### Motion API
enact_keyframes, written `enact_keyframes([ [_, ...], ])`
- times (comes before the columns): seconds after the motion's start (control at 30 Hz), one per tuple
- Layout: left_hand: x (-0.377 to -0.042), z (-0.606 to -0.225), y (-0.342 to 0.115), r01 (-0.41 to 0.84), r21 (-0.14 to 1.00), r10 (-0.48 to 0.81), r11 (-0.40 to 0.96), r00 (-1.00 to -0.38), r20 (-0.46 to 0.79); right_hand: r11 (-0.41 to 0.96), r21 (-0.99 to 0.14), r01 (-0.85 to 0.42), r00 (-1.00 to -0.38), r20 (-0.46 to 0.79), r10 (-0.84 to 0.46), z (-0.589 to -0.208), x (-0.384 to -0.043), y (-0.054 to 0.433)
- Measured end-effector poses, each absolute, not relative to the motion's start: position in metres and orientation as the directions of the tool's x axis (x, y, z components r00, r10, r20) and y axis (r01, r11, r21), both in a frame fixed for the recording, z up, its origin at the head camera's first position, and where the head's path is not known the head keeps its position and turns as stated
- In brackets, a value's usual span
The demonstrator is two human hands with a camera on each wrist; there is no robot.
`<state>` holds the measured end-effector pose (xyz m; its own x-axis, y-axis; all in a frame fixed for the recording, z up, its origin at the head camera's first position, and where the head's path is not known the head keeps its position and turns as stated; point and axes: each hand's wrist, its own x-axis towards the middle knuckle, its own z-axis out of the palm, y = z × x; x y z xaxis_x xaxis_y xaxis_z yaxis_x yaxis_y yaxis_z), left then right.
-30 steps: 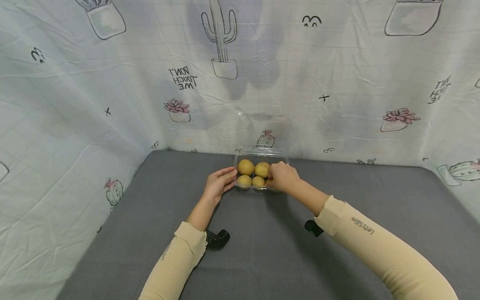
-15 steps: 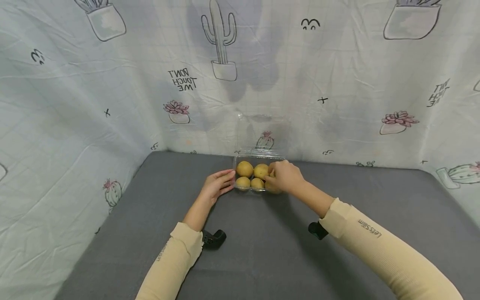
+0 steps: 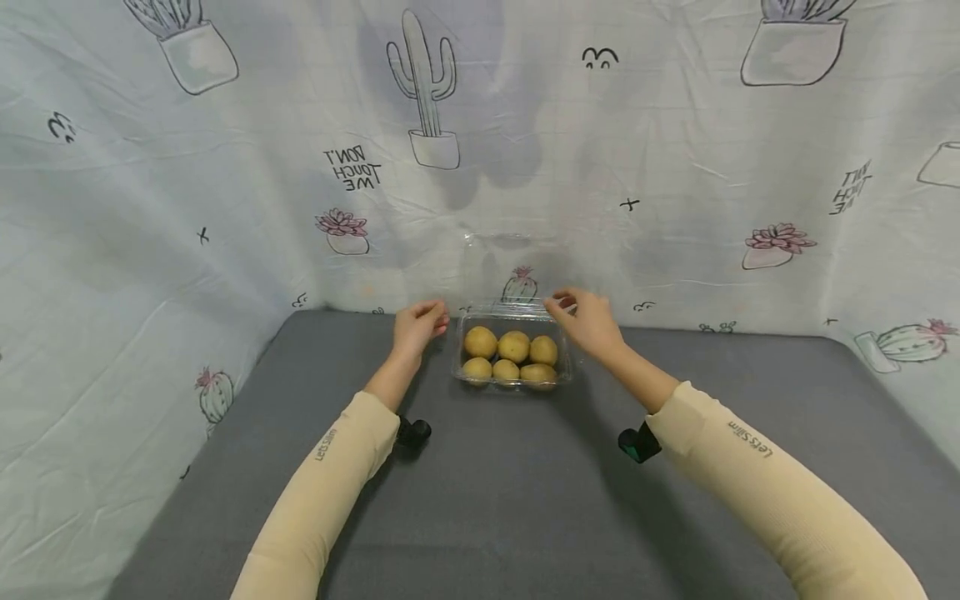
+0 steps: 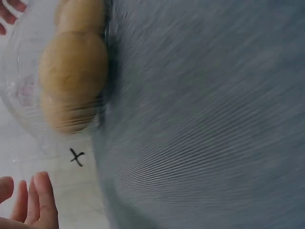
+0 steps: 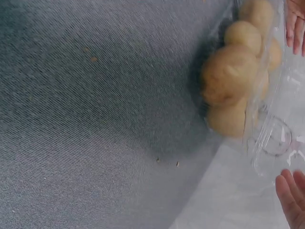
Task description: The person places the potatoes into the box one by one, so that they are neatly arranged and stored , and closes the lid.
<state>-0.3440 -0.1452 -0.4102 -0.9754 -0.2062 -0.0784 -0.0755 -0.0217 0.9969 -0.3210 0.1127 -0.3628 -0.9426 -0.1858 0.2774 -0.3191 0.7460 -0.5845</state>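
Several round, yellow-brown potatoes lie in two rows inside a clear plastic clamshell box. The box's transparent lid stands raised at the back, against the curtain. My left hand is beside the box's back left corner, holding nothing. In the left wrist view its fingers are apart from the plastic. At the back right corner, my right hand hovers by the lid's hinge with thumb and forefinger spread. The right wrist view shows its fingers extended and empty, below the potatoes.
The box sits near the back of a grey cloth-covered table. A white curtain printed with cacti hangs right behind it and along both sides. A dark wrist device is under the left sleeve, and another under the right.
My right hand has let go of a potato, now in the front right of the box, and risen to the back corner. My left hand has left the box's side and moved back.
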Motion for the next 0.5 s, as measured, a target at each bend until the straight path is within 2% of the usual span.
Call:
enact_keyframes([
  [0.2,-0.359,-0.385,-0.135,0.038,0.997,-0.28,0.06,-0.958,0.053,0.681,-0.684,-0.262,-0.955,0.285,-0.082,-0.357,-0.331,0.119],
  [0.33,-0.368,-0.368,-0.127,0.066,0.978,-0.275,0.198,-0.954,0.12,0.6,-0.764,-0.236,-0.965,0.256,-0.054,-0.351,-0.337,0.119],
  [0.5,-0.378,-0.346,-0.117,0.084,0.95,-0.263,0.302,-0.95,0.168,0.546,-0.818,-0.181,-0.98,0.199,-0.027,-0.342,-0.345,0.116],
])
